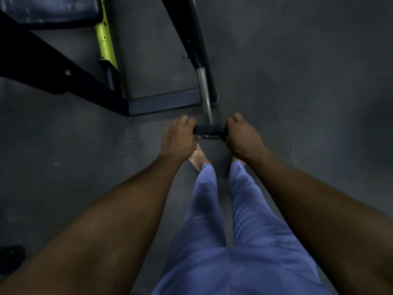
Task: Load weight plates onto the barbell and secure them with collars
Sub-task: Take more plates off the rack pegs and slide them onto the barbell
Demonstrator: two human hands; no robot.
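the weight plate (209,129) sits just above the middle of the frame, seen edge-on as a short dark band running left to right between the two hands. behind it the barbell sleeve (204,92), a bare steel shaft, runs away toward the top of the frame and slightly left, so its long axis stands roughly at right angles to the plate's face. the sleeve's near end meets the plate at its centre; whether the bore is already over the tip or just touching it cannot be told, as the plate hides the joint.

the left hand (178,138) has its fingers curled round the plate's left rim, and the right hand (241,138) is wrapped the same way on the right rim. both are at about the same height and equally near the sleeve, one to each side of its axis.

by my reading the coming move is a straight push up-frame along the shaft, keeping the plate square so it does not bind. no collar shows.

outward: a dark rack frame (189,39) beside the sleeve, a yellow-green post (105,37) at upper left, blue trousers (223,220) and bare feet on the grey floor (308,81) below.
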